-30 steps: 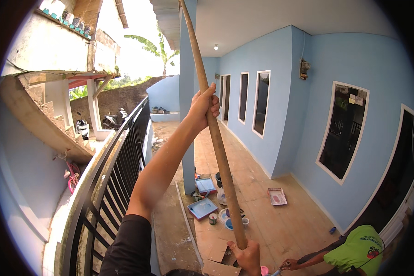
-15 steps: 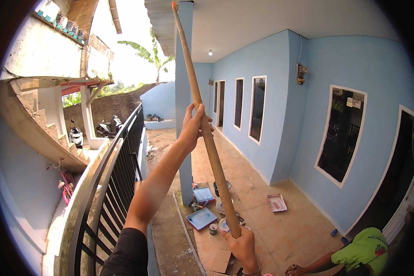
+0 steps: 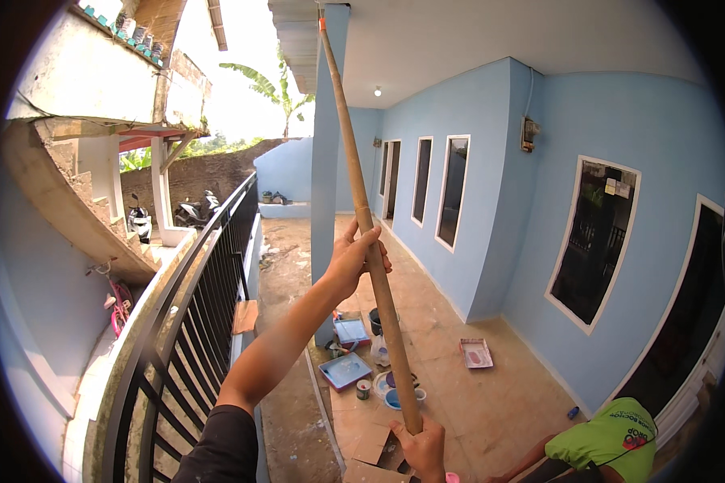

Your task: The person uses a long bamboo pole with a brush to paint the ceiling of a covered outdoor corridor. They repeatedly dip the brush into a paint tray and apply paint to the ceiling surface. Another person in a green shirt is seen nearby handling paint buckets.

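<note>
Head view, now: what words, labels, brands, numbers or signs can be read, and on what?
Green shirt: dark lettering on its back; wording not copied here.
Pale papers at the window: any print is too small to read.
Small can: any label too small to read.
Wooden pole: no lettering seen.

Matt wood, painted metal, plain cloth

The long, tapering brown pole [image 3: 395, 346] looks like matt, smooth wood. The black, barred railing [image 3: 248, 217] appears to be painted metal with a slight sheen. The light-blue, flat walls [image 3: 491, 241] wear smooth, matt paint. The flat brown sheet [image 3: 370, 443] looks like matt cardboard; the lime-green, printed shirt [image 3: 608, 439] is cloth.
</note>
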Action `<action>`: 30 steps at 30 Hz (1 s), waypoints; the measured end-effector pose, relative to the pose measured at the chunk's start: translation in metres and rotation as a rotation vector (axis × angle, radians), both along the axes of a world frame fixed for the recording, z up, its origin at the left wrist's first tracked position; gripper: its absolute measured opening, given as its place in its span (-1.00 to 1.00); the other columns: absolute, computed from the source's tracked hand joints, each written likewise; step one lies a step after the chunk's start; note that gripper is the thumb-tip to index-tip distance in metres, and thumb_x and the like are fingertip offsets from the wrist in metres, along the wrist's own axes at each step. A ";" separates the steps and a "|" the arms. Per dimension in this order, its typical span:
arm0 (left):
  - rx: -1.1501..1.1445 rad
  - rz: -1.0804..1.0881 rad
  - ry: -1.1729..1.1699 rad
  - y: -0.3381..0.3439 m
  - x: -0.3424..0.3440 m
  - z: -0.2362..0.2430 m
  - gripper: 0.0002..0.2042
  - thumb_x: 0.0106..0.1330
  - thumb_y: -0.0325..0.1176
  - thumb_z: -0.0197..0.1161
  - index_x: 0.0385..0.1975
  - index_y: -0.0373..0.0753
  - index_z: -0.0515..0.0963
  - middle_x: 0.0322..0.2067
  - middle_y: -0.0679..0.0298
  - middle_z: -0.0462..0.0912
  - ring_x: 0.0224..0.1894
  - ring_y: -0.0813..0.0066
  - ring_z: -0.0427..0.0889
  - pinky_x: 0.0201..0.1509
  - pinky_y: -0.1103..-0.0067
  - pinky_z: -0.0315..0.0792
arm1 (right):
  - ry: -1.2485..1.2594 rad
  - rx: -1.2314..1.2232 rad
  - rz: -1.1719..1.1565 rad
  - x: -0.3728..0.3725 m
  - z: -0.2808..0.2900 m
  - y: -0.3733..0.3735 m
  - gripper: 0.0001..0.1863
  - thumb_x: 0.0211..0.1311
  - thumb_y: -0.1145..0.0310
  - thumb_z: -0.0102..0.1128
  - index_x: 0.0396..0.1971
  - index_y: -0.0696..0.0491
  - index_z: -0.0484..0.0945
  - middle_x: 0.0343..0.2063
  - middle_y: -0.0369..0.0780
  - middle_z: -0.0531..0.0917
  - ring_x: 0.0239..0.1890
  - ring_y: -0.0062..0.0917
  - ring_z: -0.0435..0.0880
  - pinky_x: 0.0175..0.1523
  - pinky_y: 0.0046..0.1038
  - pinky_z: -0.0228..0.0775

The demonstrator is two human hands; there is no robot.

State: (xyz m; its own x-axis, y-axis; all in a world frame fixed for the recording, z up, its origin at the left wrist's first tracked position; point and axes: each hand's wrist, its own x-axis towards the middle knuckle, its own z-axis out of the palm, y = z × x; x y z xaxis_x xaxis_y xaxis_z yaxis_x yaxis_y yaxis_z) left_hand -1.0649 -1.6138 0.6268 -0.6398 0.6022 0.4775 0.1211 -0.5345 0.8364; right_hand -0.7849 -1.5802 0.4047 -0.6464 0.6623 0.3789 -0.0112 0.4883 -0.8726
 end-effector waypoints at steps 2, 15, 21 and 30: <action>0.009 -0.026 -0.004 0.004 -0.011 0.015 -0.69 0.50 -0.23 0.18 0.11 -0.15 0.31 -0.46 0.24 0.56 -0.47 0.36 0.69 -0.31 0.33 0.69 | -0.052 0.015 0.011 0.000 0.019 0.006 -0.63 0.16 0.18 0.52 -0.42 0.21 0.63 -0.67 -0.14 0.58 -0.61 -0.40 0.53 -0.40 -0.32 0.39; 0.131 -0.001 0.087 0.045 -0.097 0.089 -0.65 0.46 -0.34 0.15 0.15 -0.22 0.27 -0.51 0.21 0.51 -0.57 0.33 0.64 -0.41 0.31 0.70 | 0.087 0.055 0.017 -0.095 0.088 0.040 -0.62 0.16 0.26 0.54 -0.56 0.21 0.54 -0.71 -0.31 0.50 -0.61 -0.64 0.35 -0.50 -0.45 0.23; 0.075 0.020 0.110 0.063 -0.147 0.118 -0.74 0.49 -0.32 0.14 0.05 -0.21 0.30 -0.50 0.20 0.51 -0.54 0.32 0.65 -0.36 0.30 0.70 | 0.071 0.144 -0.051 -0.148 0.105 0.071 -0.61 0.14 0.27 0.55 -0.56 0.21 0.52 -0.73 -0.25 0.42 -0.63 -0.59 0.32 -0.50 -0.40 0.21; 0.097 -0.055 0.103 0.074 -0.090 0.071 -0.63 0.51 -0.32 0.13 0.22 -0.22 0.24 -0.50 0.21 0.52 -0.52 0.33 0.67 -0.36 0.30 0.71 | 0.066 0.124 -0.130 -0.093 0.066 0.071 -0.62 0.11 0.28 0.56 -0.55 0.21 0.53 -0.73 -0.25 0.41 -0.62 -0.57 0.30 -0.50 -0.39 0.21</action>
State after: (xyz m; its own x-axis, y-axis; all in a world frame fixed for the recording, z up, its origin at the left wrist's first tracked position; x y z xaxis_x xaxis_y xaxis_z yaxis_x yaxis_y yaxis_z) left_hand -1.1552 -1.5403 0.6979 -0.5518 0.5827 0.5966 0.1724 -0.6203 0.7652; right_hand -0.8778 -1.5089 0.4705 -0.5296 0.6844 0.5011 0.0041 0.5928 -0.8053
